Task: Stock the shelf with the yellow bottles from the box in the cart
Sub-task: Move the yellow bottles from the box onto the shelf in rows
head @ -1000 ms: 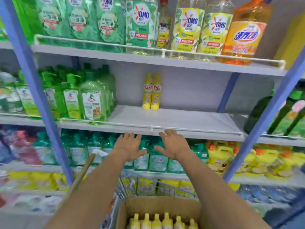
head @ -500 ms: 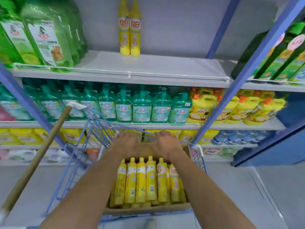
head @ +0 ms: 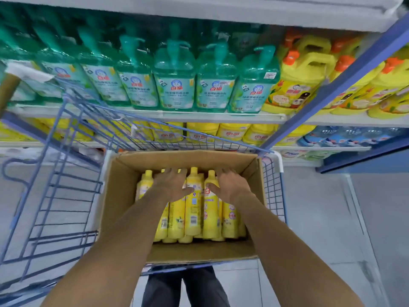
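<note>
I have a single view, from the wide-angle head camera, bowed at its edges. It looks steeply down from above into the open box (head: 119, 196) in the cart (head: 75, 186), within arm's reach, with both forearms (head: 124, 240) entering from the bottom edge. The upper frame catches the shelves (head: 155, 114) just beyond the cart.

- Grey floor (head: 321, 218) at 3 o'clock.
- Blue shelf post (head: 332, 94) at 2 o'clock.
- Green pump bottles (head: 174, 85) in a row on a white shelf (head: 199, 115) at 12 o'clock.
- Yellow jugs (head: 298, 85) at 1 o'clock.
</note>
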Demonstrator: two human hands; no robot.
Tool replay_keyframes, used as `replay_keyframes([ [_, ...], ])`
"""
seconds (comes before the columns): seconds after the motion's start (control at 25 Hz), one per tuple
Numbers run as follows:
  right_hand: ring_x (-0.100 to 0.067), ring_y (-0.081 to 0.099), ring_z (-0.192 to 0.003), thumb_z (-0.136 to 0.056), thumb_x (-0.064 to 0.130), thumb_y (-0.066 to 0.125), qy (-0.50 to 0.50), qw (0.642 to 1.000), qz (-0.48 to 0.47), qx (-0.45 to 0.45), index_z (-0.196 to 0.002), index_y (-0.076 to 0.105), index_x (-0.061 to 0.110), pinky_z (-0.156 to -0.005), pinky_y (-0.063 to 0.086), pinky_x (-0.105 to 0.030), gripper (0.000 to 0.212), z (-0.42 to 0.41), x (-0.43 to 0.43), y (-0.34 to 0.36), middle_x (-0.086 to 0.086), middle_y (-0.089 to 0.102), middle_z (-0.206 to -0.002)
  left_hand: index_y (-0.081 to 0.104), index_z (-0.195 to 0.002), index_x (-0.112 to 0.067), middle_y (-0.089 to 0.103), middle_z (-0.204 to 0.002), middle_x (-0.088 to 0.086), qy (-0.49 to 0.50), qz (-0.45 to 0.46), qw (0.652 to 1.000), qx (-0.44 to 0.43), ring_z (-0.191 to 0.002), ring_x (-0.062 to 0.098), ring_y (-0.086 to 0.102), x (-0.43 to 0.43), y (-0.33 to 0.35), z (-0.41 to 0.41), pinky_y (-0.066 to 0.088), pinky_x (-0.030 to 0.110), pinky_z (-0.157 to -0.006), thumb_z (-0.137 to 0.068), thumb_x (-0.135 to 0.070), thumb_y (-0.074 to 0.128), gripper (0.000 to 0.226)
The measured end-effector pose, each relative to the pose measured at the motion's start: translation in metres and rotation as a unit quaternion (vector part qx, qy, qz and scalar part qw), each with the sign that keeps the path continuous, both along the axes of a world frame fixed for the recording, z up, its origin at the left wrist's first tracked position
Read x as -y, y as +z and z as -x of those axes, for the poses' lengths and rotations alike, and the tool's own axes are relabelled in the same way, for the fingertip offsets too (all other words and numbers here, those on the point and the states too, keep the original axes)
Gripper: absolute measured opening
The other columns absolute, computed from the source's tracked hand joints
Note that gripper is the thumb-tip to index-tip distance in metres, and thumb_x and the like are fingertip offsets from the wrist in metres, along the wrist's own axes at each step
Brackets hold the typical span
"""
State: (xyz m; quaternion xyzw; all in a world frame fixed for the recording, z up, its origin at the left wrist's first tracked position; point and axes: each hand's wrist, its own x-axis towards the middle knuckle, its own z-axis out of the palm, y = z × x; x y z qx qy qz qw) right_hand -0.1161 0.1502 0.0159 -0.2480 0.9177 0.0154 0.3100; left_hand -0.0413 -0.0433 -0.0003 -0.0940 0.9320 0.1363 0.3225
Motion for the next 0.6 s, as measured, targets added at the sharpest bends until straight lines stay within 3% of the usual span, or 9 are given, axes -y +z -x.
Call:
replay_keyframes([
  [0.08,-0.036,0.054,-0.121,-0.097,0.060,0.048,-0.018,1.000,-0.002,0.014,-0.133,0.050,0.012,-0.091,0.053,-0.049,0.059,0.011,0.002,-0.030,-0.014,0.053,-0.133,0.035,-0.149,-0.013,0.042,-0.150,0.016,0.018,-0.039,0.999,-0.014,-0.137,0.037,0.042,0.002,-0.033,0.019,0.044,0.051,-0.106,-0.093,-0.062,0.055,0.076],
  [0.2,-0.038,0.056,-0.119,-0.098,0.054,0.051,-0.035,0.999,0.010,0.022,-0.134,0.049,0.010,-0.094,0.049,-0.046,0.057,0.026,0.010,-0.073,-0.015,0.053,-0.133,0.049,-0.132,-0.008,0.060,-0.127,0.020,0.051,-0.082,0.994,-0.050,-0.117,0.039,0.056,-0.001,-0.080,0.045,0.046,0.046,-0.096,-0.092,-0.051,0.062,0.060],
  [0.36,-0.039,0.056,-0.120,-0.095,0.044,0.062,-0.089,0.995,0.024,0.021,-0.130,0.052,0.008,-0.093,0.046,-0.043,0.052,0.024,0.020,-0.106,-0.015,0.056,-0.131,0.055,-0.117,-0.009,0.060,-0.121,0.019,0.115,-0.098,0.986,-0.072,-0.116,0.040,0.056,-0.015,-0.120,0.051,0.046,0.043,-0.091,-0.090,-0.043,0.067,0.045],
  [0.44,-0.037,0.059,-0.116,-0.088,0.040,0.072,-0.142,0.988,0.056,0.028,-0.124,0.055,0.007,-0.087,0.049,-0.042,0.052,0.027,0.024,-0.118,-0.016,0.058,-0.126,0.056,-0.098,-0.011,0.064,-0.108,0.020,0.178,-0.117,0.971,-0.112,-0.106,0.040,0.058,-0.020,-0.129,0.048,0.045,0.042,-0.082,-0.088,-0.037,0.071,0.032],
  [0.6,-0.031,0.065,-0.100,-0.069,0.045,0.086,-0.235,0.964,0.103,0.066,-0.102,0.062,0.013,-0.072,0.048,-0.033,0.052,0.024,0.017,-0.133,-0.010,0.068,-0.104,0.046,-0.063,-0.018,0.060,-0.070,0.005,0.272,-0.181,0.937,-0.121,-0.077,0.031,0.059,-0.017,-0.134,0.040,0.043,0.035,-0.064,-0.072,-0.038,0.085,0.045],
])
